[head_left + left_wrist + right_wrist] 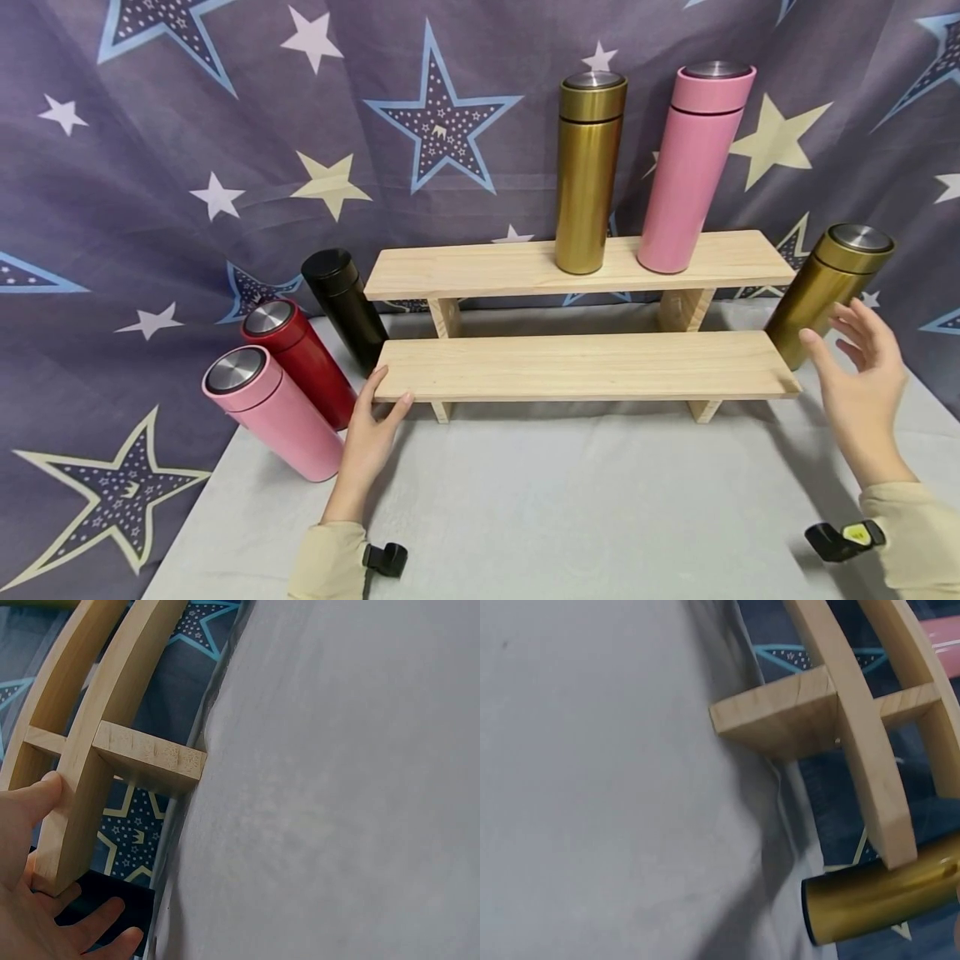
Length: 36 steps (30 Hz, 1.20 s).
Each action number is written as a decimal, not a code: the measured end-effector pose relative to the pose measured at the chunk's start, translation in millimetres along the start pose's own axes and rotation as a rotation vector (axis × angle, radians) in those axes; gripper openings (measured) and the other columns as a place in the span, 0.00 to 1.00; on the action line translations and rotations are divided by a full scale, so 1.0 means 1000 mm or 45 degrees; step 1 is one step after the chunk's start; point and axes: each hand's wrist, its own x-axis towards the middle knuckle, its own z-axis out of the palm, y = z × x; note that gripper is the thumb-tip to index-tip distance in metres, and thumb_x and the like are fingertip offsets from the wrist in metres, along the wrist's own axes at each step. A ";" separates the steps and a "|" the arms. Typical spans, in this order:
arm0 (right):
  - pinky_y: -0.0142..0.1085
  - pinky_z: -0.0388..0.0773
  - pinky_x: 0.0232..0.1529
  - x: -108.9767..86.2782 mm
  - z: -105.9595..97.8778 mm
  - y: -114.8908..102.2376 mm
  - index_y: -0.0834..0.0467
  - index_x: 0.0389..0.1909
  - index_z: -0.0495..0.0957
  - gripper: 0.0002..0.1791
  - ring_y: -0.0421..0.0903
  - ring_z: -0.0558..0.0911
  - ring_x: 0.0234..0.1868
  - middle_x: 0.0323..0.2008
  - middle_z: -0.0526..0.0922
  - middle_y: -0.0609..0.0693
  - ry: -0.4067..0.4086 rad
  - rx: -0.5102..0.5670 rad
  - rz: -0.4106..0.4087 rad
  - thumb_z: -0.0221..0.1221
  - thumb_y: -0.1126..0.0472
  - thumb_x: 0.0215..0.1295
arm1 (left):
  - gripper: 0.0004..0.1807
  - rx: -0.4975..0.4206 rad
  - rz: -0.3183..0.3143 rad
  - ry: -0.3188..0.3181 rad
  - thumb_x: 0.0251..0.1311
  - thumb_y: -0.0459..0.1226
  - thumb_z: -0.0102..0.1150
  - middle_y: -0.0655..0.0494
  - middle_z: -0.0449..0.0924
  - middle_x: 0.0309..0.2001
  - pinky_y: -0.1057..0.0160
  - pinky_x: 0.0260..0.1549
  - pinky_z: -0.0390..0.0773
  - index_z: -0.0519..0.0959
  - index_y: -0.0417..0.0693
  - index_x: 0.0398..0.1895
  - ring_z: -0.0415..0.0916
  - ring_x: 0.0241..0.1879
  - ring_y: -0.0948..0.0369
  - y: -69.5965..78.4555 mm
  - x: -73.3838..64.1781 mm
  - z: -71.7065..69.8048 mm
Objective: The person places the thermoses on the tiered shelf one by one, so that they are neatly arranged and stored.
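Note:
A two-tier wooden shelf (585,367) stands on the table. My left hand (372,437) holds the left end of its lower board, the thumb at the front edge and fingers around the end; in the left wrist view the thumb (46,796) lies against the wood. At the shelf's right end stands a gold thermos (806,308). My right hand (862,383) is raised beside it, fingers loosely bent and thumb apart, with nothing in its grasp. The upper board carries another gold thermos (588,183) and a tall pink thermos (693,175).
Left of the shelf stand a black thermos (348,308), a red thermos (307,367) and a pink thermos (281,421), close together. A pale cloth covers the table (570,508). Behind everything hangs a dark curtain (247,108) with stars.

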 end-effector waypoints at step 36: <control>0.29 0.61 0.63 0.041 0.006 0.043 0.45 0.73 0.62 0.40 0.36 0.69 0.62 0.65 0.71 0.46 0.015 -0.145 0.219 0.67 0.57 0.61 | 0.37 0.018 -0.010 0.018 0.68 0.43 0.62 0.48 0.47 0.78 0.46 0.62 0.68 0.59 0.48 0.76 0.61 0.69 0.44 -0.001 0.002 0.001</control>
